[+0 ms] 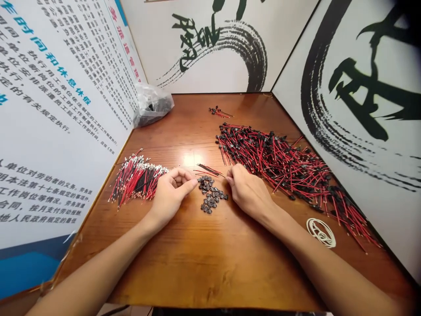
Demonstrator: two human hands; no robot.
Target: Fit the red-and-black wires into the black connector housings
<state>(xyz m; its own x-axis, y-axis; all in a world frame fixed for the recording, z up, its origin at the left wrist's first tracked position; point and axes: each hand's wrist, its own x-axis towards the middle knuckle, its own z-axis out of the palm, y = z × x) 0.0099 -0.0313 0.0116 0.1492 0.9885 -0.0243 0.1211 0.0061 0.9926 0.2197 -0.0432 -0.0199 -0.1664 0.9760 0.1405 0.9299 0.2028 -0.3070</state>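
My left hand [171, 192] is closed in a pinch, thumb toward the middle; whatever sits between the fingertips is too small to name. Opposite it, my right hand [246, 189] has its fingers curled in, hiding anything they hold. Between and just below the hands lies a small heap of black plastic connector housings [212, 195]. A few loose red and black wires [210, 170] rest just beyond it, their right ends close to my right fingers. Beside my left hand is a pile of red and black wires with pale terminal ends [140, 180].
A large heap of red and black wires with black connectors [272, 158] spreads along the right wall. A few similar pieces [220, 112] lie farther back. A coil of cream-coloured cord [321, 232] is near my right forearm. A clear plastic bag [153, 105] stands at the back left.
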